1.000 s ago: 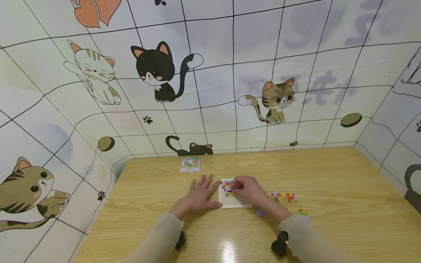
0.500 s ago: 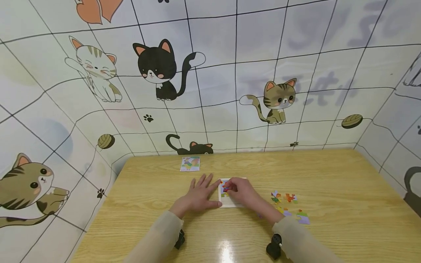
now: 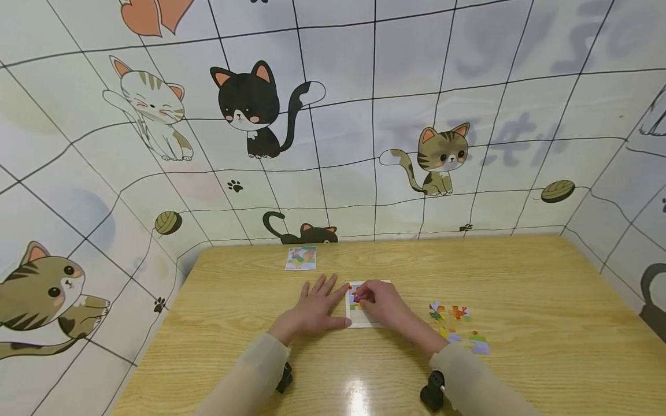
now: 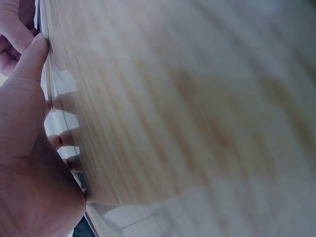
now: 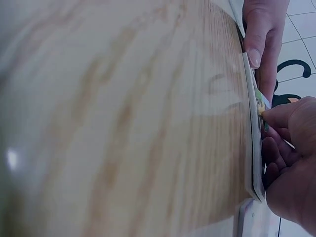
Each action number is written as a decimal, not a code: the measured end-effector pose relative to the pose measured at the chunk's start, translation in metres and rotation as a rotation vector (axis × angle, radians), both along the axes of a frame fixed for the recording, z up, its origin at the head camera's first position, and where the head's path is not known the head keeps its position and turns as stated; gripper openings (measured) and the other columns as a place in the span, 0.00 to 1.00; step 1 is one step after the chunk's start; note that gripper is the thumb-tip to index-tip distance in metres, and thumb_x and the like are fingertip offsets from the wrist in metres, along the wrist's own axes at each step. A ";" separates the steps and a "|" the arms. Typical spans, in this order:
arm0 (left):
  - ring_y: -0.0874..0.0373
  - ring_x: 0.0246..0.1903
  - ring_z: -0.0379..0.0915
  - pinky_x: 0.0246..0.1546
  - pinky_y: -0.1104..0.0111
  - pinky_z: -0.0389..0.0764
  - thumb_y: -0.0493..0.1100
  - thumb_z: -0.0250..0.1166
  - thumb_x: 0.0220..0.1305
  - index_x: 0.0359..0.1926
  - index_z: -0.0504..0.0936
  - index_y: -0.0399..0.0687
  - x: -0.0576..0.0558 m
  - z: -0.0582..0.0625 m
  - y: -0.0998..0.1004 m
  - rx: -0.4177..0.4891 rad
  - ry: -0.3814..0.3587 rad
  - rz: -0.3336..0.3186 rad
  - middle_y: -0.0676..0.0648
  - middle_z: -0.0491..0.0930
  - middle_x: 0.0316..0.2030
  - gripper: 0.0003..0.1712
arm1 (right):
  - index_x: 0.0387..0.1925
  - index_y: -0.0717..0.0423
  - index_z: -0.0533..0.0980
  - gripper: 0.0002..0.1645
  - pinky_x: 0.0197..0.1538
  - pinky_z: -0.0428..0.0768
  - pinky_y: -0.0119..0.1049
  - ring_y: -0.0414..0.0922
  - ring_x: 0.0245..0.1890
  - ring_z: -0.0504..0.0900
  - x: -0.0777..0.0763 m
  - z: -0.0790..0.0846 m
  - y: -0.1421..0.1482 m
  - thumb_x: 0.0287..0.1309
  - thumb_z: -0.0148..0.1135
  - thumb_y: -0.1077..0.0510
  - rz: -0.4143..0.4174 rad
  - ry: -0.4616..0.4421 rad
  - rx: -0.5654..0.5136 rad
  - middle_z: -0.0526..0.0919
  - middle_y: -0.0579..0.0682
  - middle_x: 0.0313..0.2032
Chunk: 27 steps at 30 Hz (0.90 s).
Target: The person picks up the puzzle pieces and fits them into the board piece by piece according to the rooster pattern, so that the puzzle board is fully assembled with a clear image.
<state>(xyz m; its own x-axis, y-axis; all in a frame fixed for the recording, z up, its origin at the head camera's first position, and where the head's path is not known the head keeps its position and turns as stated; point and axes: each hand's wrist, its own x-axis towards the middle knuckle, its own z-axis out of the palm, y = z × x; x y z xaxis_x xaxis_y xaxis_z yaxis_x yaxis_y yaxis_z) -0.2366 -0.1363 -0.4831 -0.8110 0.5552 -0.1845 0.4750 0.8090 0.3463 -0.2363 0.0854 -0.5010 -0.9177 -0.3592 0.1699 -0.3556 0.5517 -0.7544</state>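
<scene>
White cloth printed with black grid lines and cartoon cats made up the wall (image 3: 343, 133) behind us, the largest thing we saw. Before it stood a pale yellow, wood-grained table (image 3: 520, 283).

On it lay our left hand (image 3: 314, 309), its fingers spread, index fingertip and thumb touching the left edge of a small square tray with a whitish rim (image 3: 366, 326). Our right hand (image 3: 387, 304) was bent over that tray, thumb and fingertips pinching what looked like a yellow-and-green puzzle piece (image 5: 260, 109). The tray's upper left already held joined, colourful pieces; its lower strip was bare, and our right hand hid the rest.

A square, pastel picture card (image 3: 300, 259) lay well apart, near the table's far edge. Smallest were the loose, multicoloured jigsaw pieces (image 3: 460, 313) on the table to the right of the tray, near our right forearm.

We judged that we were fitting the pinched piece against its neighbours; whether it was seated, we could not tell. The next move seemed to call for matching tab to notch and pressing lightly, while the left hand steadied the tray.
</scene>
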 end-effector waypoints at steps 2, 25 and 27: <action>0.36 0.79 0.33 0.71 0.34 0.39 0.68 0.60 0.70 0.81 0.56 0.54 0.000 0.001 0.000 0.000 0.000 0.000 0.38 0.43 0.81 0.48 | 0.34 0.59 0.82 0.06 0.36 0.75 0.33 0.39 0.31 0.74 0.000 0.000 -0.001 0.59 0.67 0.71 -0.002 0.011 0.020 0.79 0.44 0.30; 0.36 0.79 0.33 0.71 0.33 0.39 0.69 0.58 0.71 0.82 0.55 0.55 -0.001 -0.002 -0.001 -0.003 0.010 -0.018 0.39 0.43 0.81 0.48 | 0.42 0.56 0.85 0.06 0.40 0.81 0.40 0.43 0.37 0.80 -0.001 -0.003 0.006 0.65 0.68 0.66 0.136 0.244 0.217 0.80 0.48 0.42; 0.37 0.79 0.33 0.70 0.33 0.39 0.69 0.58 0.71 0.82 0.55 0.56 -0.001 -0.003 -0.001 -0.006 0.014 -0.019 0.39 0.43 0.81 0.48 | 0.44 0.56 0.85 0.07 0.42 0.81 0.41 0.43 0.38 0.80 -0.001 -0.003 0.007 0.65 0.67 0.65 0.154 0.273 0.239 0.80 0.48 0.42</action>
<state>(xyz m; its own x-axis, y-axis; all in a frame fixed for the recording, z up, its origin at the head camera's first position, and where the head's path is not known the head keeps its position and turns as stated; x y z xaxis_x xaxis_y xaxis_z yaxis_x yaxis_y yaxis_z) -0.2374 -0.1374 -0.4856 -0.8027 0.5696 -0.1766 0.4953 0.8017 0.3347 -0.2372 0.0920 -0.5037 -0.7826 -0.5482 0.2950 -0.6177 0.6247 -0.4776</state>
